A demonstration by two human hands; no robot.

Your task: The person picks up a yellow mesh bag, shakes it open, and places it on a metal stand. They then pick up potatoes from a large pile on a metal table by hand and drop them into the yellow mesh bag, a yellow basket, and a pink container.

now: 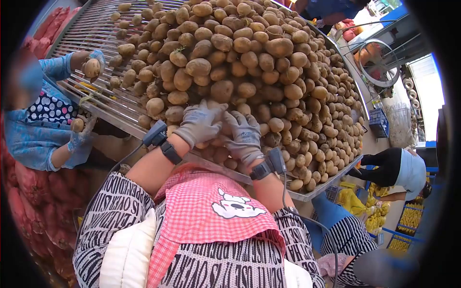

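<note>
In the head view, a large heap of potatoes point(221, 42) covers most of a metal table point(129, 126), whose slatted surface shows at the upper left. The person's two hands are at the near side of the heap, close beside each other, in grey gloves.

The left hand point(200, 124) lies against the potatoes, its fingers partly bent and pointing into the heap; whether it has hold of one cannot be told. The right hand point(244, 137) is just beside it, fingers somewhat apart and bent over potatoes, and its grip cannot be made out either. Each wrist carries a dark strap point(171, 152) with a small black device point(155, 133) near it, a cable running back along the arm.

Below are a red checked apron point(206, 206) with a white cartoon dog and patterned sleeves point(117, 206). At the left, a co-worker point(45, 115) in blue sleeves has a potato point(91, 68) in one gloved hand and another point(77, 125) in the other. Red mesh sacks point(41, 192) lie below that co-worker. At the right are a blue crate point(379, 123), yellow bags point(353, 201) and more people.
</note>
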